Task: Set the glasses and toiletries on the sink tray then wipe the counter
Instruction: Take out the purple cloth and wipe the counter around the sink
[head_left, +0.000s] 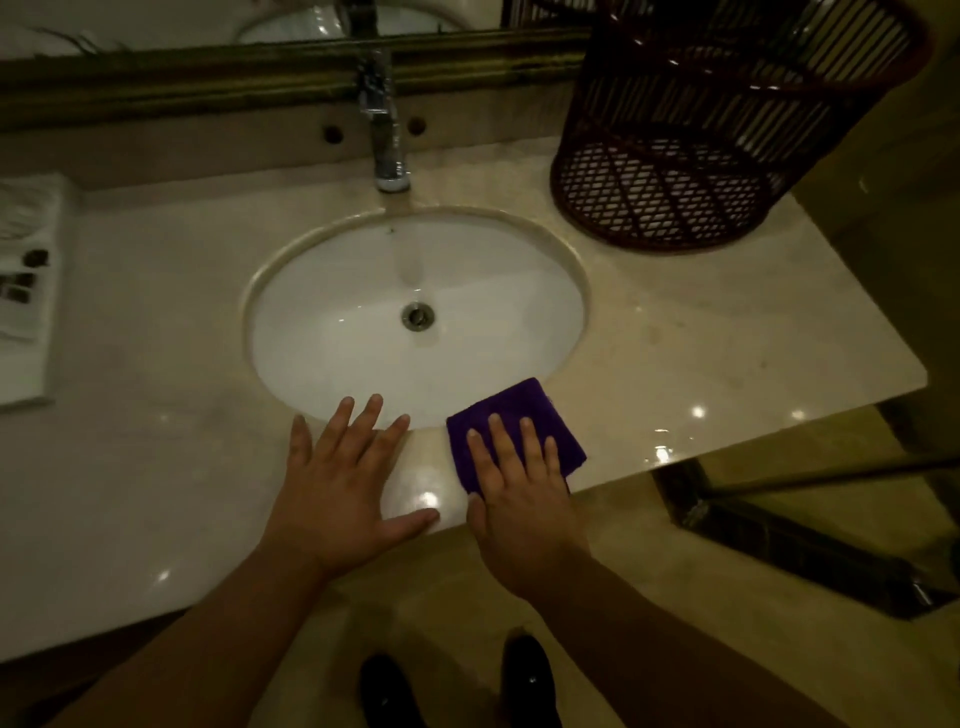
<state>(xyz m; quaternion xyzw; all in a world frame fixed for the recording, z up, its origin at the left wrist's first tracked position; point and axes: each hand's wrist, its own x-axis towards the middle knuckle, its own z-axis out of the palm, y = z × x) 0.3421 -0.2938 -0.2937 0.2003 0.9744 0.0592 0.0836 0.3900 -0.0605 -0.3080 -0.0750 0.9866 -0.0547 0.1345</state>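
A folded purple cloth (506, 413) lies on the beige marble counter (701, 338), at the front rim of the white oval sink (337, 322). My right hand (519, 493) presses flat on the cloth with straight fingers. Just left of it, my left hand (343, 483) rests flat on the counter's front edge, fingers spread and reaching the sink rim. At the far left edge stands a white tray (49, 291) with small toiletry packets (21, 283) on it, partly cut off by the frame. No glasses are visible.
A chrome faucet (384, 130) rises behind the sink. A dark wicker basket (701, 130) stands at the back right corner of the counter. The counter ends on the right, with floor and a dark frame below. My black shoes (530, 680) show at the bottom.
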